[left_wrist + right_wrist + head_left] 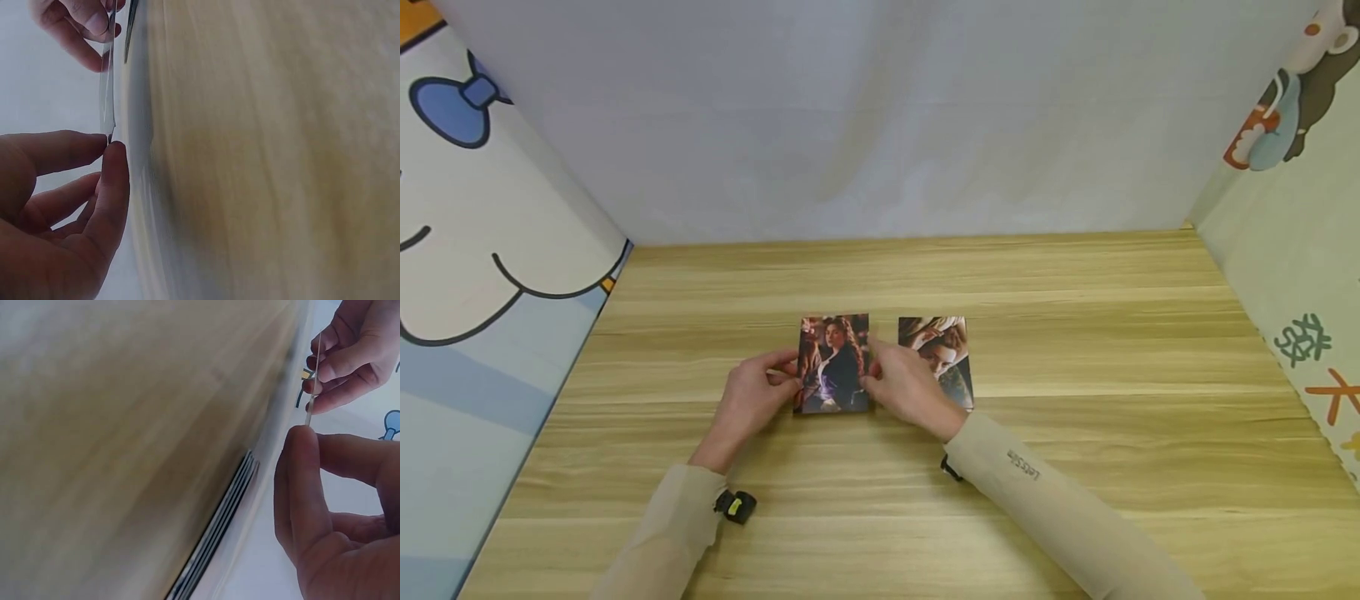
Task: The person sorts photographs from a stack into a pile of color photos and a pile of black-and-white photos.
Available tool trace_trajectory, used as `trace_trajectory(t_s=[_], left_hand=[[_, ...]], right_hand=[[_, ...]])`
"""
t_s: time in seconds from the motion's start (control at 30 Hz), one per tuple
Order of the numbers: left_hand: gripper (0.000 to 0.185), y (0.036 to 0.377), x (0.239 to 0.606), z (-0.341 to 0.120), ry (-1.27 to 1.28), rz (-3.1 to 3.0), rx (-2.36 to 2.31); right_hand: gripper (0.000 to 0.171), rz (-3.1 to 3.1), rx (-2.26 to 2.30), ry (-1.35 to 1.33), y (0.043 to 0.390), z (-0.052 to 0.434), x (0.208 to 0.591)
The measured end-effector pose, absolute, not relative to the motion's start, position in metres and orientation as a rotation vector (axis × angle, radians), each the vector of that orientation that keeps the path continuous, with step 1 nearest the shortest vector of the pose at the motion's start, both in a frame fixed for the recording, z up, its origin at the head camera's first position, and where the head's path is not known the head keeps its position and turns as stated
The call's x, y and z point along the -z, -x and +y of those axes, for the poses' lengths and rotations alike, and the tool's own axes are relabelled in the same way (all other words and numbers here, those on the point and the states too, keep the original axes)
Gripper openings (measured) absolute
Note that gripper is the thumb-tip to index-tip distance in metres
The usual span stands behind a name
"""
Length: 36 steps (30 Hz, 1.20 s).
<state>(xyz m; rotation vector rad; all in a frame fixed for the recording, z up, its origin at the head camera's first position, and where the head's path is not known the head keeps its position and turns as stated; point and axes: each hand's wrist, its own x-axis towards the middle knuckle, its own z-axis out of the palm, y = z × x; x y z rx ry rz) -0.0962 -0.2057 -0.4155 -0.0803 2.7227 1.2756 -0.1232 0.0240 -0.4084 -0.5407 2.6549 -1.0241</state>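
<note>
While a card stack (953, 354) lies to the right, the left hand (751, 398) and right hand (913, 390) pinch a photo card (833, 364) by opposite edges.

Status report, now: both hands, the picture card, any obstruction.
Left hand, right hand: pinching opposite edges. Picture card: raised off table. Card stack to its right, partly hidden by right hand; no obstruction seen.
</note>
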Motion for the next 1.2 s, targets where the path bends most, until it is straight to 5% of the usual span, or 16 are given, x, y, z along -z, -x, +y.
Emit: trace_trajectory(t_s=[0.87, 1.2], left_hand=[[0.046, 0.1005, 0.4199, -0.2065, 0.001, 2.750, -1.078], [0.044, 0.1025, 0.4194, -0.2061, -0.037, 2.796, -0.968]], right_hand=[[0.061, 2.661, 0.839, 0.583, 0.1281, 0.0215, 0.4117], [0.016, 2.666, 0.778, 0.602, 0.1297, 0.0204, 0.4112]])
